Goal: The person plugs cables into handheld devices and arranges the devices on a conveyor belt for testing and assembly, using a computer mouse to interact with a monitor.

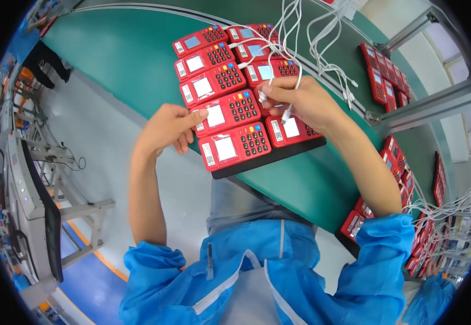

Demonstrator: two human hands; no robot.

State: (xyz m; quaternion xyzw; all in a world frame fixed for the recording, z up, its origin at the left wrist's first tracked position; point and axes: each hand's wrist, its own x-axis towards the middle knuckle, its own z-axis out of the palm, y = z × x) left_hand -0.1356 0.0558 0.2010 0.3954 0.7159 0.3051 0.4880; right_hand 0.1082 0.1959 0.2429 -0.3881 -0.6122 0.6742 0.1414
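Note:
Red card payment terminals with small screens and dark keypads lie in two columns on a black tray [227,174]. My left hand [165,130] is at the left column, its thumb on the left end of the second-nearest terminal [242,106] and its fingers curled down beside the edge. Below that lies the nearest left terminal [255,141], untouched. My right hand [306,100] is closed on white charging cables [299,76] above the right column; one white plug [286,115] hangs over the nearest right terminal [276,130]. White plugs meet the upper ends of several farther terminals.
The tray sits on a green work surface [111,43]. More white cables [327,59] hang at the back. Other red terminals [384,76] stand beyond a metal frame [409,32], and more lie at the right. A person [35,51] stands far left; a blue sleeve [430,300] shows lower right.

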